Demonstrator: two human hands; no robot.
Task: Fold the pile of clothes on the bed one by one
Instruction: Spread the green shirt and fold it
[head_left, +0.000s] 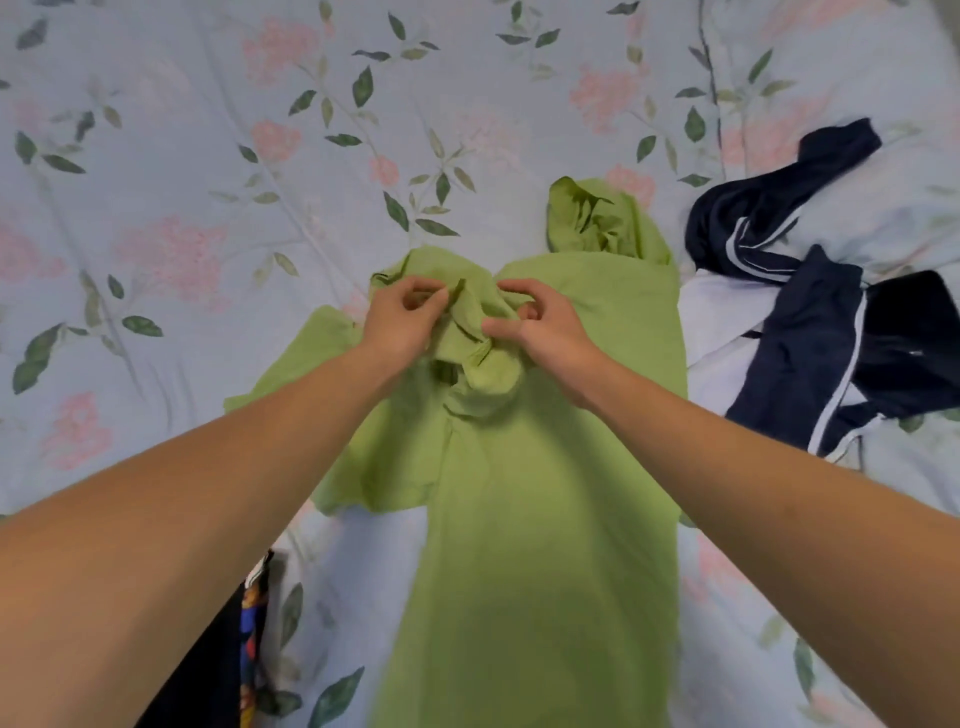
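On the floral bed (156, 208), a green shirt (545, 493) lies lengthwise — left hand (402, 317) and right hand (540, 327) each pinch its bunched collar. Pull unevenly and 1 crumpled sleeve stays trapped, leaving a lumpy fold; navy clothes (810, 338) wait nearby.

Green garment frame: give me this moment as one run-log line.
item: green garment flat on bed | left hand: pinching bunched fabric | right hand: pinching it too | waiting: navy and white clothes at right

Light green garment (535, 509) lies lengthwise on the bed, upper part bunched.
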